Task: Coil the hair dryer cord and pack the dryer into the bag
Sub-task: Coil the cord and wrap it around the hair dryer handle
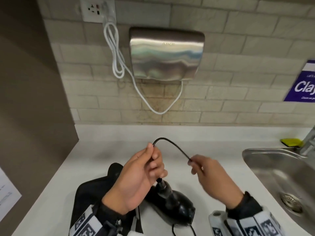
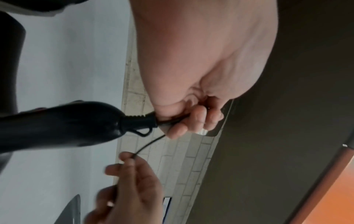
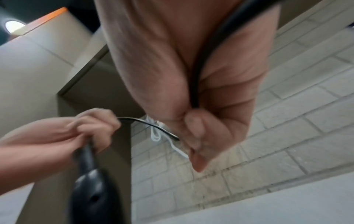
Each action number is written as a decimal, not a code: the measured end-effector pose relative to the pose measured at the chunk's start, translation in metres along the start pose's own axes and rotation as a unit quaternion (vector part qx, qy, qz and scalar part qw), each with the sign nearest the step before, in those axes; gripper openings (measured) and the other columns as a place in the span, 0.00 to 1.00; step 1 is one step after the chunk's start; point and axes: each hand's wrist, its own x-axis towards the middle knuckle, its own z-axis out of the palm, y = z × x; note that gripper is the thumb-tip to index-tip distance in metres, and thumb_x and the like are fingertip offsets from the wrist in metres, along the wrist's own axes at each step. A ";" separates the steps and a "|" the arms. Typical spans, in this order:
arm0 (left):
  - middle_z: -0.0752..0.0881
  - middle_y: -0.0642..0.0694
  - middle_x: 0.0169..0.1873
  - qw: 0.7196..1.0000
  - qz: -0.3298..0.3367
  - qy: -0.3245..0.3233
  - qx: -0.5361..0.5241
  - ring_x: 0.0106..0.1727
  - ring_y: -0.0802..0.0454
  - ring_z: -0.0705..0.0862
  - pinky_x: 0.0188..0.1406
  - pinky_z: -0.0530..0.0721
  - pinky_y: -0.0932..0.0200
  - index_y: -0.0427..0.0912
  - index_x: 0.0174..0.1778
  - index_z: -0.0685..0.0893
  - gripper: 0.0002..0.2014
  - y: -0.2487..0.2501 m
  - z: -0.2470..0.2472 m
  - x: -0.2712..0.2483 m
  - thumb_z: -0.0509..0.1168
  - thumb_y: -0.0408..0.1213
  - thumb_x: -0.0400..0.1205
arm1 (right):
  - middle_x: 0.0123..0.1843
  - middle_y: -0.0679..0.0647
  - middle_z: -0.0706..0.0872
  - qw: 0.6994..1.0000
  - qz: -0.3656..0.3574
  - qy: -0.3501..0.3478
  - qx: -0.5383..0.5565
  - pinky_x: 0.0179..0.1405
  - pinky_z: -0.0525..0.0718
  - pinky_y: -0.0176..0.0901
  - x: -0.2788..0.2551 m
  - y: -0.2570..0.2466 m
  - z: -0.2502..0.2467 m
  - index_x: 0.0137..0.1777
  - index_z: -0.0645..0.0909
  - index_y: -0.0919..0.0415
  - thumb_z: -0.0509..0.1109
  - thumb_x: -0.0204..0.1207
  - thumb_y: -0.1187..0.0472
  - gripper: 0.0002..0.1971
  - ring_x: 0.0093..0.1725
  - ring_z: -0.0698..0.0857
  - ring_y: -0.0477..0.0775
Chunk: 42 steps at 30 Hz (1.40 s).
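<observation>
A black hair dryer (image 1: 177, 204) hangs just above the white counter, its handle end up by my left hand (image 1: 151, 160). That hand grips the black cord (image 1: 172, 145) where it leaves the dryer (image 2: 67, 121). The cord arcs over to my right hand (image 1: 196, 163), which pinches it between thumb and fingers (image 3: 193, 125). More cord runs down across my right palm (image 3: 199, 75) and loops near the front edge (image 1: 175, 230). A black bag (image 1: 95, 191) lies flat under my left wrist.
A steel sink (image 1: 279, 178) with a tap and a yellow sponge (image 1: 291, 142) is at the right. On the tiled wall hang a steel hand dryer (image 1: 166, 53) and its white cable (image 1: 115, 53). A brown panel (image 1: 30, 99) closes the left side.
</observation>
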 end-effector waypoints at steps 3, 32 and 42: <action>0.67 0.48 0.26 0.999 -0.002 0.022 -0.044 0.24 0.54 0.66 0.32 0.72 0.56 0.41 0.34 0.79 0.19 -0.001 0.000 0.004 0.54 0.43 0.89 | 0.42 0.52 0.85 0.990 -0.017 -0.085 -0.112 0.37 0.79 0.48 -0.024 -0.012 0.019 0.51 0.79 0.56 0.59 0.85 0.59 0.08 0.42 0.86 0.57; 0.85 0.41 0.34 0.980 0.044 -0.123 0.152 0.37 0.47 0.80 0.45 0.80 0.58 0.39 0.44 0.85 0.20 -0.012 0.005 -0.012 0.50 0.43 0.89 | 0.35 0.54 0.81 0.944 -0.274 0.038 0.178 0.37 0.82 0.40 -0.009 -0.060 -0.030 0.47 0.90 0.60 0.73 0.76 0.64 0.05 0.33 0.82 0.44; 0.67 0.53 0.16 0.996 0.015 -0.072 0.059 0.19 0.57 0.63 0.23 0.71 0.63 0.41 0.33 0.79 0.16 -0.013 -0.004 -0.008 0.59 0.45 0.84 | 0.34 0.52 0.85 0.941 -0.121 0.122 0.292 0.28 0.78 0.39 -0.003 -0.056 0.008 0.39 0.86 0.52 0.76 0.71 0.54 0.04 0.26 0.78 0.52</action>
